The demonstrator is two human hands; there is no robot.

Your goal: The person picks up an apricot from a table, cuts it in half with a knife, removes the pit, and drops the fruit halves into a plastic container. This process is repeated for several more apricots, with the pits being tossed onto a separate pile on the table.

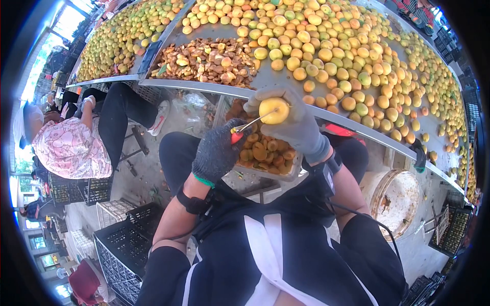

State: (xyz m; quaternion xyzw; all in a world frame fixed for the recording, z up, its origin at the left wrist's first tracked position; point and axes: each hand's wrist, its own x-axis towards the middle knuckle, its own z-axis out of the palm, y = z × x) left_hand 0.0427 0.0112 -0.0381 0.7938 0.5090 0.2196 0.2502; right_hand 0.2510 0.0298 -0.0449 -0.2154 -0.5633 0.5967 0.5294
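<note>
Here the right hand (pixel 298 127) grips an apricot (pixel 274 110); left hand (pixel 217 153) clenches a knife (pixel 251 124) against it

- fruit-processing yard, apricot pitting line, semi-open with daylight at the left edge
- long sheet-metal table (pixel 286 84) heaped with loose apricots (pixel 326 46), a second loaded table (pixel 102 80) just beside it
- heap of pits (pixel 206 58) dumped on the table near its edge
- tray of halved fruit (pixel 265 153) below the table edge
- stacked black plastic crates (pixel 125 250) on a bare concrete floor, stained bucket (pixel 393 199) under the table
- another worker (pixel 76 143) sits low at the next table
</note>
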